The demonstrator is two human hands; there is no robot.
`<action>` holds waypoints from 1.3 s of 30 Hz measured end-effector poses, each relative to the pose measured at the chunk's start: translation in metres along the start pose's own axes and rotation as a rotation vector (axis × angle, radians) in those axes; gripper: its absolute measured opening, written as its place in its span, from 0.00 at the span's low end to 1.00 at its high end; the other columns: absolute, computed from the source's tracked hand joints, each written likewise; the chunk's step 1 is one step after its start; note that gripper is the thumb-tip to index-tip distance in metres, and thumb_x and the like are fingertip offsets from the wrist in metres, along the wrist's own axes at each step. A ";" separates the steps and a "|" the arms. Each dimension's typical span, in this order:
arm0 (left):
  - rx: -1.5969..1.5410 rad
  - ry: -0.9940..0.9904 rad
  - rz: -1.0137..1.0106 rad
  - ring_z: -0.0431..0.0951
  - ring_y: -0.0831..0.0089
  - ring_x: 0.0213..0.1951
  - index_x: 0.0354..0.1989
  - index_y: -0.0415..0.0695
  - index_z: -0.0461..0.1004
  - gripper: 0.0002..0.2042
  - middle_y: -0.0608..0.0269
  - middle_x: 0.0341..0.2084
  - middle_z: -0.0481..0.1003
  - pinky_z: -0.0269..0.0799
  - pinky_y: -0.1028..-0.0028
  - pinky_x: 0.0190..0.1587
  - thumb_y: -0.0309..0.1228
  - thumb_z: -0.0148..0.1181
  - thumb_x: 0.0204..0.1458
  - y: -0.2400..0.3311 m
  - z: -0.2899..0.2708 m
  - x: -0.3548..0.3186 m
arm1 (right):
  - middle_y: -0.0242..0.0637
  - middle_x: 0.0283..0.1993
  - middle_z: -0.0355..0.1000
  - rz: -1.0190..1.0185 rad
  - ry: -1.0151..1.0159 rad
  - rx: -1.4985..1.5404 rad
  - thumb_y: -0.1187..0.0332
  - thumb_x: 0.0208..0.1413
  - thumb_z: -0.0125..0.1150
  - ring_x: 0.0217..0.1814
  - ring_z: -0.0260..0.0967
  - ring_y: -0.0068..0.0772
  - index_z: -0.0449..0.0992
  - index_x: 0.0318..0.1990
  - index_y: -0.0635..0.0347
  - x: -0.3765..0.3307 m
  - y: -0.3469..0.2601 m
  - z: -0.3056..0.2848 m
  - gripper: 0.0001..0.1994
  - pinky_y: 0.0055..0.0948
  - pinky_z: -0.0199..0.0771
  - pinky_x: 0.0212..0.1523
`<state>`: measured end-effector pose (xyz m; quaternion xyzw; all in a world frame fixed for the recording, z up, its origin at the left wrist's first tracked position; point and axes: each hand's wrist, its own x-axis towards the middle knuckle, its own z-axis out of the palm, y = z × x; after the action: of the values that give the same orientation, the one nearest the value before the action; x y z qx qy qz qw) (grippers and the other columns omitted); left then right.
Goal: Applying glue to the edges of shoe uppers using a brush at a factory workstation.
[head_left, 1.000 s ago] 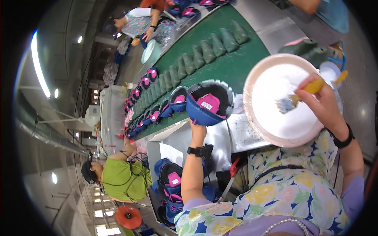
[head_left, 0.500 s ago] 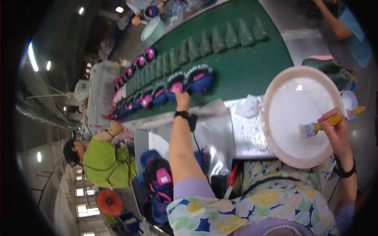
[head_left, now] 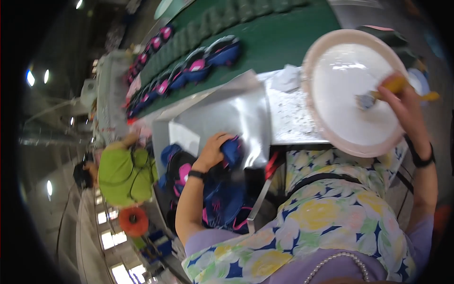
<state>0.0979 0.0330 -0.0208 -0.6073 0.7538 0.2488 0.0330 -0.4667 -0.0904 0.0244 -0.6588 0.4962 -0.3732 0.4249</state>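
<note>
My left hand reaches down beside the metal work table and closes on a blue shoe upper above a bin of blue and pink uppers. My right hand holds a yellow-handled brush with its bristles resting in the white glue of a large pale basin. A blue and pink upper lies on the green conveyor belt at the end of a row of others.
A row of blue and pink uppers and dark green soles runs along the belt. A person in a green shirt sits to my left. An orange round object lies below that person.
My left hand put the upper on the belt, then drew back and dropped to the bin, where it now grips another upper. My right hand keeps the brush in the basin.
</note>
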 end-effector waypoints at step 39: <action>-0.373 0.315 0.028 0.66 0.44 0.58 0.52 0.40 0.62 0.24 0.40 0.56 0.64 0.62 0.58 0.62 0.20 0.61 0.44 0.097 0.031 0.038 | 0.36 0.26 0.72 -0.174 -0.061 -0.070 0.69 0.58 0.63 0.27 0.68 0.24 0.73 0.38 0.64 -0.008 -0.015 0.033 0.08 0.24 0.68 0.31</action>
<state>-0.0107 0.0256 -0.0290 -0.6235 0.6992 0.2863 -0.2011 -0.4334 -0.0744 0.0256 -0.7249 0.4367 -0.3711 0.3824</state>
